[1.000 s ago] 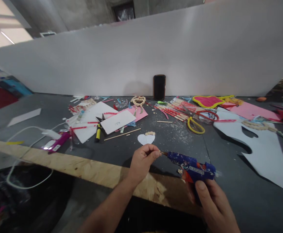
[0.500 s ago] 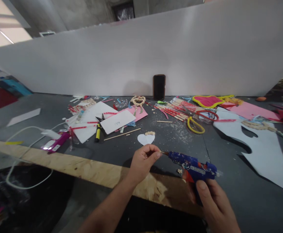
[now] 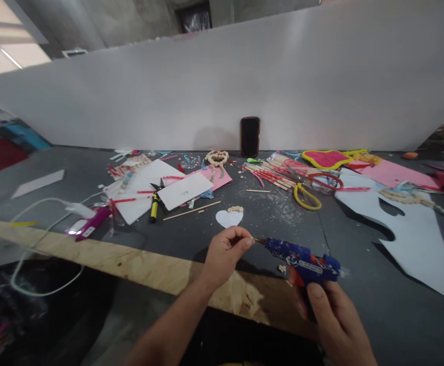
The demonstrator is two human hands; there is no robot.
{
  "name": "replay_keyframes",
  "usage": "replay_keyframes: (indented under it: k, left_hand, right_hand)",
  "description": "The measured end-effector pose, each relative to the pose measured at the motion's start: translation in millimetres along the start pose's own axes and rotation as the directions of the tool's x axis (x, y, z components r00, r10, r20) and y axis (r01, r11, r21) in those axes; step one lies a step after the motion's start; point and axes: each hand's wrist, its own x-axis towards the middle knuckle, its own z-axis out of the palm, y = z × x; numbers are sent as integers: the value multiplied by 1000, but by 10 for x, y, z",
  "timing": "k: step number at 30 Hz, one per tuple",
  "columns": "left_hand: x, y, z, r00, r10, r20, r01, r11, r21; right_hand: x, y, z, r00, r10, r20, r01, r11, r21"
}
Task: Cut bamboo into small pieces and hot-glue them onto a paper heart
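Note:
My right hand (image 3: pixel 328 310) grips a blue hot glue gun (image 3: pixel 301 258) by its handle, the nozzle pointing left. At the nozzle tip, the thumb and forefinger of my left hand (image 3: pixel 227 254) are pinched together; whatever lies between them is too small to make out. Just beyond that hand, a white paper heart (image 3: pixel 229 218) lies flat on the dark table, with small light wooden pieces (image 3: pixel 235 209) along its upper right edge. A few similar wooden bits (image 3: pixel 282 268) sit beneath the glue gun, near the table edge.
Scissors with red and yellow handles (image 3: pixel 307 195) lie right of centre. Yellow-handled pliers (image 3: pixel 154 207) and a white card (image 3: pixel 185 191) are on the left. A phone (image 3: pixel 249 137) leans on the white partition. Cut white board (image 3: pixel 405 223) covers the right; a cable (image 3: pixel 34 244) hangs at left.

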Motion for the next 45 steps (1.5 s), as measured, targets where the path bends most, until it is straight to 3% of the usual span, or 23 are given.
replay_keyframes:
  k: [8,24,30,36,41,45]
  left_hand:
    - [14,12,0,1000,-4,0,4,1000,-12]
    - [5,1,8,1000,-12,-1,12,1000,-7]
    - [3,1,10,1000,-13,-13,13,1000,-8]
    - [-5,18,5,1000,-11,-23,10,1000,-18]
    - [-27,46,-7,1000,-27,-14,26,999,-43]
    - [-62,74,-1,998,-55,-3,55,998,-30]
  right_hand:
    - [23,-5,-1,999,-18,31,19,1000,-14]
    - [0,-3,5,1000,0,-12,-1,999,-36]
    - [-15,20,-8,999,52,-3,-52,998,-20]
    - [-23,-112,-12,990,117,-80,-113,992,48]
    - [73,-95,-177,996,45,-81,-58,984,-170]
    - [247,53,-293,990,-108,-92,42,844,-535]
